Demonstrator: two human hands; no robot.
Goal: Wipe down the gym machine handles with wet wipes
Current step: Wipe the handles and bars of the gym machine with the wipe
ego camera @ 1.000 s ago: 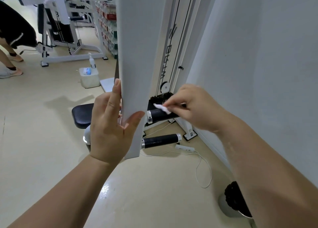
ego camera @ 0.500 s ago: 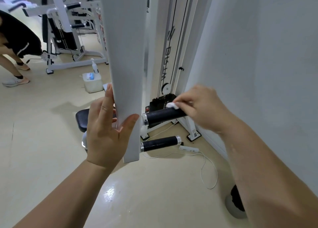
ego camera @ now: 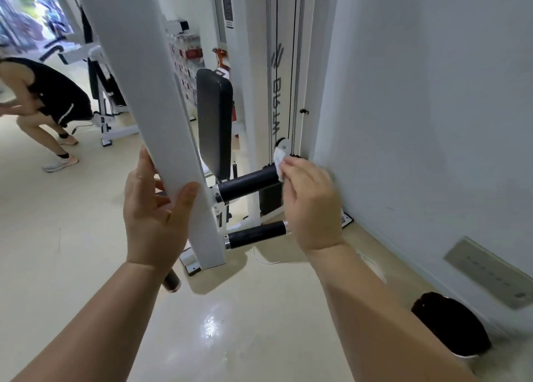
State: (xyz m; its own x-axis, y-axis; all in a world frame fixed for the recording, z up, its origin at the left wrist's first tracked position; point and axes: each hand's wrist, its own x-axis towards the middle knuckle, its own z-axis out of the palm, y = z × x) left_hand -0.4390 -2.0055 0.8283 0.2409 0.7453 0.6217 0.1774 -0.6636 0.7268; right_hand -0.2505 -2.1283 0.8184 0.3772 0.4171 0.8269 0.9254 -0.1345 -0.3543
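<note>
Head view: the right hand (ego camera: 313, 201) is pinching a wipe (ego camera: 279, 160) against the far end of the upper grip (ego camera: 248, 185), fingers closed on it. The left hand (ego camera: 155, 208) is bracing the white arm (ego camera: 161, 116), thumb and fingers clasping its edges. The lower grip (ego camera: 255, 234) is waiting just below. Wrapping the wipe round the foam and twisting along its length would likely be cleaning better than dabbing the tip

Person in black (ego camera: 49, 99) crouching at far left on cream floor (ego camera: 72, 237), white machine frame (ego camera: 109, 122) behind them, black bin (ego camera: 452, 324) by right wall, grey wall plate (ego camera: 490, 269), shelved red-and-white items (ego camera: 187, 61), perhaps boxes
</note>
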